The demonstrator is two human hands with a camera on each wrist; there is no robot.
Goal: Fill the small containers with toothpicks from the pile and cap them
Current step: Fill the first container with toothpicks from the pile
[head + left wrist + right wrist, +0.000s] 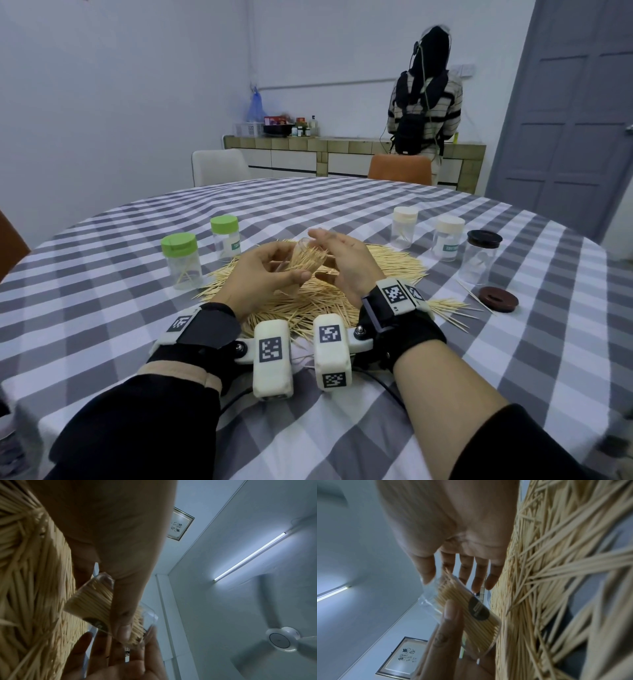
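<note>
Head view: your left hand (270, 270) grips a clear jar (301, 261) packed with toothpicks, held tilted above the pile (387, 263) near the middle of the table (102, 308). Holding it over the pile likely means any dropped picks fall back into the stock. Your right hand (346, 263) stands just right of the jar with fingers straight and relaxed, grasping nothing; it appears placed to tamp or level the picks at the mouth. Two green-capped jars (181, 260) stand to the left. To the right stand two cream-capped jars (445, 240) and a dark-capped jar (481, 257), with a loose brown lid (498, 299) nearer you, probably this jar's cap.

Left wrist view: the thumb (123, 618) lies along the jar's wall, with the toothpicks (89, 601) inside just beside it. The right hand's fingertips (80, 646) show near the open end; whether they touch is unclear.

Right wrist view: the straight fingers (464, 572) stand just beyond the mouth of the jar, where pick tips protrude. The left thumb crosses the wall beside a dark label (478, 608).
</note>
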